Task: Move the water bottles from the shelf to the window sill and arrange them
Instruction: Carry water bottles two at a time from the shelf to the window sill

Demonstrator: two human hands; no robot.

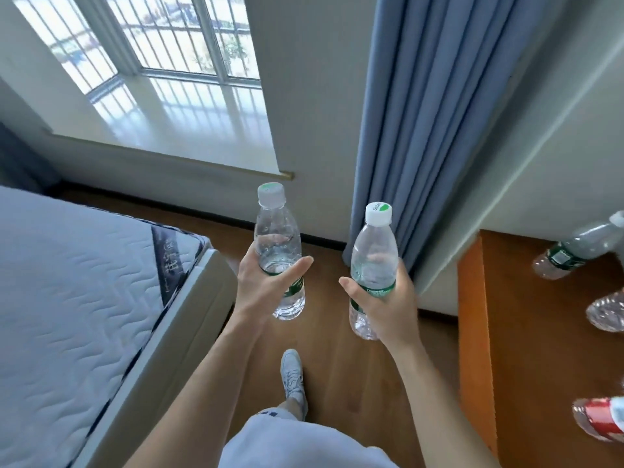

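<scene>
My left hand (261, 287) grips a clear water bottle (278, 244) with a green label and white cap, held upright over the wooden floor. My right hand (391, 302) grips a second, similar water bottle (371, 261), also upright. The white window sill (189, 119) lies ahead and to the left, bare and glossy. On the orange wooden shelf (526, 349) at the right stand three more bottles: a green-labelled bottle (574, 253), a clear bottle (607, 314) cut by the frame edge, and a red-labelled bottle (601, 422).
A bed with a quilted mattress (67, 298) fills the left side. A blue curtain (435, 113) hangs between the window and the shelf. My foot in a white shoe (293, 376) stands on the wooden floor (337, 366) between bed and shelf.
</scene>
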